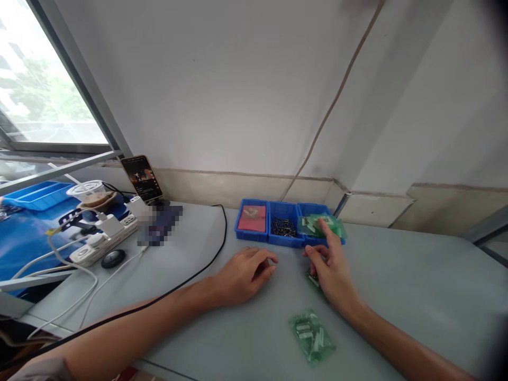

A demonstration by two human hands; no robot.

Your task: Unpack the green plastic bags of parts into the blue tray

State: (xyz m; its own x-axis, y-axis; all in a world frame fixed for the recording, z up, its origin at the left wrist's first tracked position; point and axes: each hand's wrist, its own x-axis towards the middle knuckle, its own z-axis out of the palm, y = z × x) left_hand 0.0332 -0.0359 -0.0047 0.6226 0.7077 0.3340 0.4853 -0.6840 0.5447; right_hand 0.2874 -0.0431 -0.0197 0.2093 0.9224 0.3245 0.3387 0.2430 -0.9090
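My left hand [248, 272] rests on the grey table with fingers loosely curled and a gap between thumb and forefinger. Nothing shows in it. In front of it stand three joined blue bins. My right hand [331, 267] stretches its forefinger to the green plastic bags [335, 226] in the right bin [311, 209]; its other fingers bend inward. Partly hidden beneath that hand lies another green packet [313, 279]. Nearer me is a green bag of small pale parts [312, 337]. Small dark metal pieces [283, 227] fill the middle bin [280, 210].
In the left bin [238, 231] lie a pink sheet and a clear item. A black cable [206, 266] crosses the table over my left forearm. Further left are a phone on a stand [142, 178], a power strip [107, 243], a black mouse-like object [113, 259] and a drink cup [88, 193].
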